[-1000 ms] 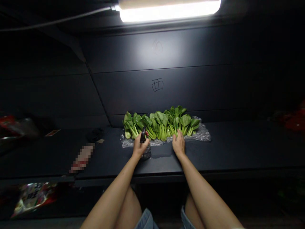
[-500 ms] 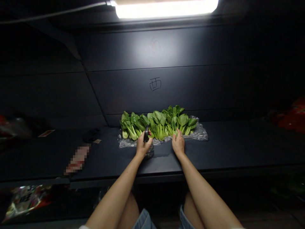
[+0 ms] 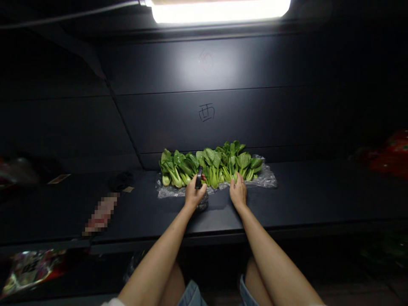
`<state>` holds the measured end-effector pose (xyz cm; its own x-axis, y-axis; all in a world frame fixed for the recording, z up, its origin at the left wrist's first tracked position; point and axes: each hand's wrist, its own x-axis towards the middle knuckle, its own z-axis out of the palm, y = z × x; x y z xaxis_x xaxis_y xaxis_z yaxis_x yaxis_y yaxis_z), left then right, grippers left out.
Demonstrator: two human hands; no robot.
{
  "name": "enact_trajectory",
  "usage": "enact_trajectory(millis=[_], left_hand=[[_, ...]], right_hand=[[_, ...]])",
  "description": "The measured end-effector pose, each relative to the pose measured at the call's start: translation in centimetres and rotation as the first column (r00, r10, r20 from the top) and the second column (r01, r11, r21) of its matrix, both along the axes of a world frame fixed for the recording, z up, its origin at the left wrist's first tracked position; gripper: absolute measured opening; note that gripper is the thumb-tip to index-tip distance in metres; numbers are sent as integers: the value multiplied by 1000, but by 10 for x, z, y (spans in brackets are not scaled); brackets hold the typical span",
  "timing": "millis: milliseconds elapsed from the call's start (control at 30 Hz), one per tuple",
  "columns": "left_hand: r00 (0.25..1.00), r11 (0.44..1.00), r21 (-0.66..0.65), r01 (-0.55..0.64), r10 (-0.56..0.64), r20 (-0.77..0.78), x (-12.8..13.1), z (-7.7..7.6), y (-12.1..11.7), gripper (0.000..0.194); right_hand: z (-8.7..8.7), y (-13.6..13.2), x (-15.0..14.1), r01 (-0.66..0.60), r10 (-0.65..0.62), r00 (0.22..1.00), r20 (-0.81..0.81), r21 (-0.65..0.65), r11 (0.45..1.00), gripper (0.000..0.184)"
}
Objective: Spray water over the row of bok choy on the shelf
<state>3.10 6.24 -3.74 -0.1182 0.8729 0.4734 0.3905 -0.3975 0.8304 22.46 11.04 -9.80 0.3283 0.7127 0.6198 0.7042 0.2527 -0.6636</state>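
A row of green bok choy [image 3: 208, 165] leans on crumpled clear plastic wrap [image 3: 266, 178] against the back panel, leaves up and pale stems toward me. My left hand [image 3: 194, 194] is wrapped round the neck of a spray bottle with a black trigger head [image 3: 199, 177]. Its clear body [image 3: 203, 202] shows below the hand, just in front of the stems. At the right part of the row, my right hand [image 3: 238, 194] has its thumb and fingers closed at the bok choy stems. Exactly which stems they grip is partly hidden.
The dark shelf [image 3: 299, 199] has a front edge close to my knees. At left lie a blurred-out item [image 3: 101, 214], a small card [image 3: 59, 179] and a dark bundle [image 3: 120, 181]. Red packages [image 3: 390, 155] are at far right. A shiny packet [image 3: 35, 267] sits lower left. A lamp [image 3: 221, 11] hangs above.
My left hand has moved slightly right with the spray bottle, and the trigger head is a little more upright. My right hand stays at the same stems. The view has shifted slightly.
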Motion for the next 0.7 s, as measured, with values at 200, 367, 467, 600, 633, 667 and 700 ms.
enact_trajectory(millis=[200,367,467,600,633,667,700], left_hand=[[999,1000,-14,2,-3,-34,9,5,-2,25],[997,1000,-31,-2,0,-83,14,8,-2,28],[994,1000,-26,5,-8,-108,15,8,-1,25],[986,999,-25,42,-46,-161,16,11,-1,22],[983,998,-29,52,-57,-176,16,12,-1,22],[980,998,-33,59,-65,-189,17,14,-2,22],[977,997,-37,64,-70,-201,17,15,-2,22]], right_hand=[[1,0,3,3,-4,1000,-6,-30,1000,52],[2,0,7,13,-13,1000,-8,-31,999,53],[2,0,11,20,-20,1000,-4,-19,1000,52],[2,1,15,33,-33,999,3,2,999,51],[2,1,16,37,-37,999,3,4,999,51],[3,0,17,40,-40,999,1,4,999,51],[3,0,17,41,-41,999,-2,4,999,51]])
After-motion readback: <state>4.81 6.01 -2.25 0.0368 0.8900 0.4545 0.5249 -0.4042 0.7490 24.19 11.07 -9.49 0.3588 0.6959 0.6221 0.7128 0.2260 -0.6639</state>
